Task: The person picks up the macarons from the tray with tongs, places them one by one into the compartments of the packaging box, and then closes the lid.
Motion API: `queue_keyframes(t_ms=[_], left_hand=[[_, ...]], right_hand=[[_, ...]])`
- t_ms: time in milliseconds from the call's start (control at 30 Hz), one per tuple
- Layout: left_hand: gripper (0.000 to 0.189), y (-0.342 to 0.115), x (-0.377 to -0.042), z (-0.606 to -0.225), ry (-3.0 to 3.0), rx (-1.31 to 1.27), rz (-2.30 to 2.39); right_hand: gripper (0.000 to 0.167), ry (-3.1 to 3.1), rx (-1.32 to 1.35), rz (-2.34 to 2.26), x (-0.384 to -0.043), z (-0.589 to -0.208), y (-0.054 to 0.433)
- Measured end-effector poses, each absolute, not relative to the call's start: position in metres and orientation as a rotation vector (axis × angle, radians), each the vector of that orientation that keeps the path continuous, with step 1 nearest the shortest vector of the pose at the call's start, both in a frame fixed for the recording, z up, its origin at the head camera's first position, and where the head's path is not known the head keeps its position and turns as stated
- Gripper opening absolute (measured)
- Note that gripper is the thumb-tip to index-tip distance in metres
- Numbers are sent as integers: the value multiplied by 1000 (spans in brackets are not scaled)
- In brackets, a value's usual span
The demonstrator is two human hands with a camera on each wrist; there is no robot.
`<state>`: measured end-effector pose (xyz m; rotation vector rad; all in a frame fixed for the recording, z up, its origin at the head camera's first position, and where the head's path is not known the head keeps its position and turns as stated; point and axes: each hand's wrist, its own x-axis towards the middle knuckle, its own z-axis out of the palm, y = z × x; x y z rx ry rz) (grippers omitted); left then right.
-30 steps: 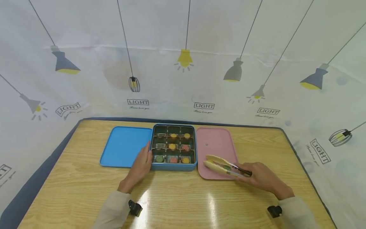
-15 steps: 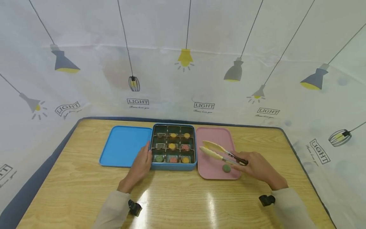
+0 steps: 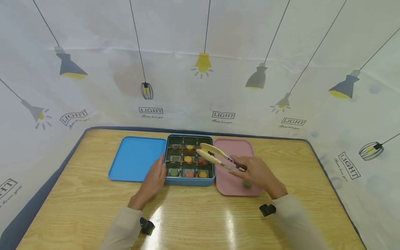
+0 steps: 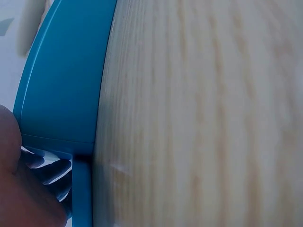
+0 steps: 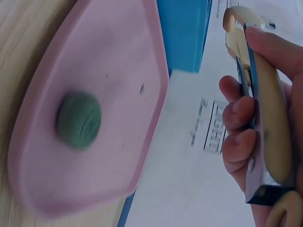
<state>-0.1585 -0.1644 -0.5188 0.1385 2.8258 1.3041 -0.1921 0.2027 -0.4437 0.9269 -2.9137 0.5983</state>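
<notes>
My right hand (image 3: pixel 254 170) grips kitchen tongs (image 3: pixel 228 160) with pale tips and dark handles. Their tips hover over the right part of a blue box (image 3: pixel 190 182); I cannot tell whether they pinch anything. The box has a dark divided insert, its compartments holding several small round pieces: yellow, pink and a green one (image 3: pixel 174 173) at front left. Two compartments at the left show only their patterned bottoms. My left hand (image 3: pixel 154 175) rests against the box's left side. A green round piece (image 5: pixel 79 120) lies on a pink tray (image 5: pixel 118 175) below my right hand.
A flat blue tray or lid (image 3: pixel 137 159) lies left of the box, partly under my left hand. The pink tray stands against the box's right side. Behind the wooden table (image 3: pixel 193 215) hangs a white curtain (image 3: pixel 175 69) printed with lamps.
My right hand has lifted the tongs off the pink tray and carried them left over the box, uncovering the green piece on the tray. My left hand has stayed at the box.
</notes>
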Motion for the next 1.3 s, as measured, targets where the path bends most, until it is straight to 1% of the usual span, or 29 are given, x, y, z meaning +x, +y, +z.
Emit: queue_keyframes(t_ms=[233, 400, 467, 600, 667, 800, 900, 1300], left_hand=[[55, -166, -159, -518, 2856, 161, 1270], [55, -166, -159, -519, 2865, 160, 1289], [55, -166, -160, -521, 2869, 165, 1291], [55, -164, -161, -524, 2869, 173, 1295], [55, -163, -161, -524, 2867, 164, 1300], [55, -163, -160, -522, 2866, 162, 1299], [55, -164, -158, -520, 2862, 164, 1301], [54, -164, -158, -522, 2873, 171, 1297]], right_hand=[[51, -2820, 971, 534, -196, -445, 156], [54, -2829, 981, 527, -194, -448, 124], [57, -2853, 964, 518, -193, -450, 114], [57, -2955, 924, 527, -190, -453, 98], [55, -2989, 911, 526, -189, -455, 94], [42, -2981, 912, 540, -186, -460, 89], [36, -2957, 918, 557, -186, -460, 88], [43, -2925, 914, 570, -183, -463, 88]])
